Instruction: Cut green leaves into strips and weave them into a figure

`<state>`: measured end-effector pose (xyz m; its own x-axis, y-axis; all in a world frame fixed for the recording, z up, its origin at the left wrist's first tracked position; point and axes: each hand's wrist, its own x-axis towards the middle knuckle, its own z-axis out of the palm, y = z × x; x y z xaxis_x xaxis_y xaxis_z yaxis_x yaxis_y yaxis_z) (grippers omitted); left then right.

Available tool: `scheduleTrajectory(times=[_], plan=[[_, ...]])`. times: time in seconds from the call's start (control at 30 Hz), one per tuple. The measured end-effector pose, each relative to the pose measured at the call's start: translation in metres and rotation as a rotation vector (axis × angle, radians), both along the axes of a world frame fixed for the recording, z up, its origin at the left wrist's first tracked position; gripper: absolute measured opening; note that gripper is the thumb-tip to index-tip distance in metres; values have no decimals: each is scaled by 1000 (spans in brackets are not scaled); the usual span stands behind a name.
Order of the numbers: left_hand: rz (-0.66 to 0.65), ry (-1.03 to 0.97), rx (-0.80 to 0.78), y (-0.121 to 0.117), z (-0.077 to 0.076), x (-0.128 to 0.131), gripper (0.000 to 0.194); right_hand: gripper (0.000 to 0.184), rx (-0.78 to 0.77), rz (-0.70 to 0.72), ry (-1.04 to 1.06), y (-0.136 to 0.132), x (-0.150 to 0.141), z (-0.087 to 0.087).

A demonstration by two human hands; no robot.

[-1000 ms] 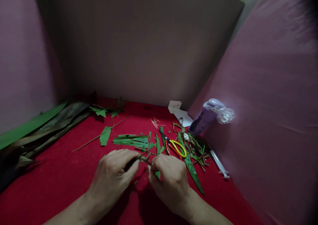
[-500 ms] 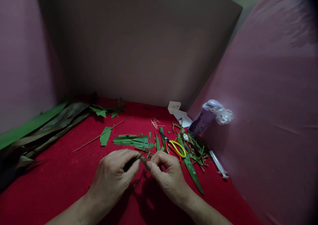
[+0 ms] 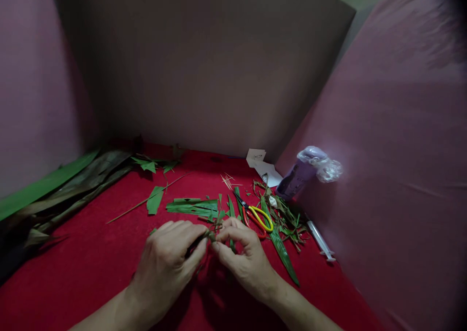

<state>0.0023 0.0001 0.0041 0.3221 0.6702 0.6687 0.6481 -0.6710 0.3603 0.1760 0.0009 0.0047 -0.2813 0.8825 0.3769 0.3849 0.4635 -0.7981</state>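
Between my fingertips is a small brownish-green leaf piece (image 3: 210, 235), rolled or folded, most of it hidden by the fingers. My left hand (image 3: 170, 258) pinches one side of it between thumb and fingers. From the other side, my right hand (image 3: 242, 258) grips it with thumb and forefinger. Just beyond the hands lie cut green leaf strips (image 3: 192, 207). Scissors (image 3: 257, 217) with one red and one yellow handle rest on the cloth right of my right hand, beside a long green leaf strip (image 3: 282, 253).
Dried leaf scraps (image 3: 288, 219) are heaped at the right, near a syringe (image 3: 321, 241) and a purple plastic-wrapped tumbler (image 3: 299, 175). Toothpicks (image 3: 228, 181) and white paper (image 3: 268, 172) lie farther back. Long leaves (image 3: 80, 175) cover the left side of the red cloth (image 3: 91, 263).
My right hand's fingers have shifted slightly up and closer to the left fingertips. The leaf piece now sits tighter between both hands.
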Motion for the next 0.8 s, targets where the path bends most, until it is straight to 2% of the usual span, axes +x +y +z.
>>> scheduleTrajectory(times=[0.23, 0.53, 0.7, 0.8], plan=[[23, 160, 67, -3, 1, 1, 15, 16, 197, -145, -152, 0, 1, 5], [48, 167, 112, 1, 3, 0, 15, 11, 171, -163, -277, 1, 6, 5], [63, 177, 141, 1, 3, 0, 17, 10, 251, -221, -399, 0, 6, 5], [46, 188, 163, 1, 2, 1, 17, 11, 354, -258, -477, -1, 6, 4]])
